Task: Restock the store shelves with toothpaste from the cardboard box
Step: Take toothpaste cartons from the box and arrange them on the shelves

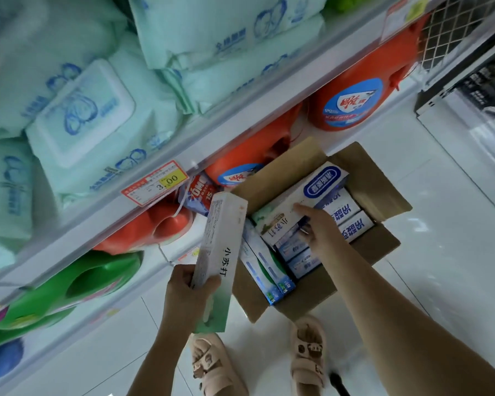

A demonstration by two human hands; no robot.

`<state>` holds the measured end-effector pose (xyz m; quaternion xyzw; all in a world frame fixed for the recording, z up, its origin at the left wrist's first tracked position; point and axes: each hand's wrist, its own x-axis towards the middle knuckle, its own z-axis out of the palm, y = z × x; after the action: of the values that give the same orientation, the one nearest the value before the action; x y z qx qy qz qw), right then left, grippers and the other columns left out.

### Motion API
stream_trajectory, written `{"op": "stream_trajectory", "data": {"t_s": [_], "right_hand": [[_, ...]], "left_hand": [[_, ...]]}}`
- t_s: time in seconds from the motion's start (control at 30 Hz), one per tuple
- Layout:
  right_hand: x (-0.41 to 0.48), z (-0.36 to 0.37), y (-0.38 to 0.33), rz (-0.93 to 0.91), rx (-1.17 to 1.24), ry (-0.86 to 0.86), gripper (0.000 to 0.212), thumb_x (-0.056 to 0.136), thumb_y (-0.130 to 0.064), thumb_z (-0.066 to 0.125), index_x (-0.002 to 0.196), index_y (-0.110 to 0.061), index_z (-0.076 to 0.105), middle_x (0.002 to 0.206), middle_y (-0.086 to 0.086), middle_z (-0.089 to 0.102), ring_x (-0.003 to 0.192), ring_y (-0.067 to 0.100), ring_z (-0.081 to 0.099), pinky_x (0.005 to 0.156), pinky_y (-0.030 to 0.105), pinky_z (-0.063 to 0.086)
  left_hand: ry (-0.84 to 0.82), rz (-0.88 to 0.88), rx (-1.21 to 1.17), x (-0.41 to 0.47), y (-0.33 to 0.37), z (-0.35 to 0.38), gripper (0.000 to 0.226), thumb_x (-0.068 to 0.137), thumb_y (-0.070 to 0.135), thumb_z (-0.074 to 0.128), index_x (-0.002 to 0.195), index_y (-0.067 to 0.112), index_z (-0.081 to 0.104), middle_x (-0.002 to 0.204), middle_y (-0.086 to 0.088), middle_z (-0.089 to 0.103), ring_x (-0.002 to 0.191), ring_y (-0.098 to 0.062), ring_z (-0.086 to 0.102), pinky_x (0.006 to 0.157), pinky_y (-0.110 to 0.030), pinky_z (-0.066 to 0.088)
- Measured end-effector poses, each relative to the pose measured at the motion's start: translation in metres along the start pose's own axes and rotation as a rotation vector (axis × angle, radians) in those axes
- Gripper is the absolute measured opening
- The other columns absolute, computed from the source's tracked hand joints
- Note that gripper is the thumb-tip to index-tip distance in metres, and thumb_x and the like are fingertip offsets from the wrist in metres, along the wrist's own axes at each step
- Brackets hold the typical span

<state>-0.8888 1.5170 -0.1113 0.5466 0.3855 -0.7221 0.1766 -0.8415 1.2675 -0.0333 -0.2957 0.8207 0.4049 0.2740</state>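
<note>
Toothpaste carton (220,252), long, white and green, is in the left hand (186,292). Fingers and thumb wrap its lower end, and the carton stands up tilted toward the shelf edge (212,144), clear of the box. It is probably parked there so the other hand can gather more before shelving.

The right hand (317,227) is down in the cardboard box (377,181), fingers laid on a matching white-green carton (272,221) near the box's shelf-side edge. Thumb side is hidden, so can't tell if it's gripped yet.

Box sits open on the floor (440,252) at the foot of the shelves, flaps out, likely for easy reach. More cartons lie flat inside, with blue-white ones (346,212) along the edge away from the shelves.

Shelves in view hold wipes packs (80,115) and detergent jugs (352,101). No toothpaste slot seen.
</note>
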Motion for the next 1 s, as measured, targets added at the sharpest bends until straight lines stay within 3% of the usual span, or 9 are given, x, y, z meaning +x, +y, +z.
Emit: {"op": "stream_trajectory", "data": {"t_s": [0.1, 0.23, 0.3, 0.4, 0.53, 0.6, 0.7, 0.87, 1.0], "right_hand": [[-0.043, -0.026, -0.011, -0.028, -0.004, -0.062, 0.01, 0.091, -0.01, 0.058, 0.1, -0.011, 0.055, 0.082, 0.006, 0.061, 0.067, 0.017, 0.057, 0.042, 0.019, 0.046], [-0.113, -0.053, -0.032, -0.116, -0.138, -0.193, 0.029, 0.088, -0.016, 0.061, 0.118, -0.013, 0.058, 0.086, 0.008, 0.069, 0.075, 0.025, 0.063, 0.07, 0.036, 0.052], [-0.154, -0.061, -0.048, -0.14, -0.174, -0.268, 0.027, 0.089, -0.017, 0.06, 0.116, -0.015, 0.06, 0.089, 0.01, 0.072, 0.073, 0.026, 0.068, 0.073, 0.04, 0.055], [-0.227, -0.067, -0.074, -0.156, -0.24, -0.383, 0.021, 0.092, -0.015, 0.056, 0.112, -0.017, 0.061, 0.093, 0.013, 0.073, 0.071, 0.026, 0.07, 0.062, 0.036, 0.059], [-0.322, -0.072, -0.106, -0.243, -0.395, -0.489, 0.036, 0.083, -0.021, 0.066, 0.119, -0.024, 0.058, 0.104, 0.014, 0.072, 0.084, 0.03, 0.07, 0.074, 0.041, 0.056], [-0.366, -0.075, -0.118, -0.272, -0.457, -0.508, 0.033, 0.086, -0.021, 0.061, 0.118, -0.026, 0.057, 0.104, 0.011, 0.072, 0.086, 0.028, 0.07, 0.074, 0.039, 0.055], [-0.426, -0.082, -0.133, -0.342, -0.548, -0.557, 0.046, 0.08, -0.027, 0.063, 0.125, -0.027, 0.054, 0.107, 0.011, 0.07, 0.087, 0.028, 0.069, 0.069, 0.035, 0.054], [-0.511, -0.088, -0.16, -0.431, -0.596, -0.58, 0.04, 0.081, -0.023, 0.067, 0.12, -0.027, 0.059, 0.102, 0.013, 0.072, 0.079, 0.026, 0.07, 0.063, 0.032, 0.056], [-0.577, -0.075, -0.184, -0.533, -0.655, -0.629, 0.036, 0.076, -0.022, 0.067, 0.112, -0.023, 0.064, 0.091, 0.007, 0.074, 0.069, 0.019, 0.07, 0.054, 0.025, 0.053]], "left_hand": [[-0.084, -0.05, -0.187, -0.024, 0.025, -0.011, 0.041, 0.066, 0.026, 0.076, 0.097, 0.007, 0.057, 0.091, -0.011, 0.068, 0.072, -0.024, 0.063, 0.059, -0.028, 0.046], [-0.261, -0.138, -0.447, -0.06, 0.056, -0.018, 0.032, 0.075, 0.011, 0.07, 0.105, 0.011, 0.06, 0.089, -0.014, 0.072, 0.071, -0.03, 0.067, 0.063, -0.036, 0.053], [-0.381, -0.136, -0.511, -0.084, 0.072, -0.02, 0.033, 0.079, 0.004, 0.063, 0.111, 0.012, 0.06, 0.09, -0.012, 0.073, 0.073, -0.027, 0.069, 0.063, -0.036, 0.054], [-0.513, -0.102, -0.566, -0.127, 0.093, -0.026, 0.058, 0.069, 0.003, 0.066, 0.125, 0.01, 0.052, 0.102, -0.015, 0.069, 0.085, -0.03, 0.068, 0.066, -0.039, 0.055], [-0.668, -0.04, -0.59, -0.196, 0.122, -0.041, 0.089, 0.051, 0.009, 0.076, 0.133, 0.004, 0.044, 0.109, -0.019, 0.065, 0.094, -0.033, 0.065, 0.074, -0.039, 0.054], [-0.727, -0.005, -0.63, -0.226, 0.133, -0.047, 0.087, 0.051, 0.007, 0.076, 0.133, 0.004, 0.045, 0.11, -0.02, 0.065, 0.095, -0.033, 0.064, 0.077, -0.04, 0.054], [-0.797, 0.101, -0.687, -0.269, 0.159, -0.063, 0.079, 0.056, 0.001, 0.074, 0.13, 0.001, 0.046, 0.112, -0.021, 0.063, 0.097, -0.035, 0.063, 0.08, -0.043, 0.053], [-0.775, 0.331, -0.723, -0.32, 0.212, -0.107, 0.079, 0.056, -0.002, 0.074, 0.13, -0.002, 0.046, 0.117, -0.026, 0.062, 0.101, -0.04, 0.062, 0.087, -0.05, 0.05], [-0.738, 0.505, -0.768, -0.361, 0.251, -0.153, 0.058, 0.062, -0.011, 0.067, 0.117, 0.003, 0.059, 0.104, -0.015, 0.071, 0.095, -0.027, 0.069, 0.077, -0.035, 0.055]]}}
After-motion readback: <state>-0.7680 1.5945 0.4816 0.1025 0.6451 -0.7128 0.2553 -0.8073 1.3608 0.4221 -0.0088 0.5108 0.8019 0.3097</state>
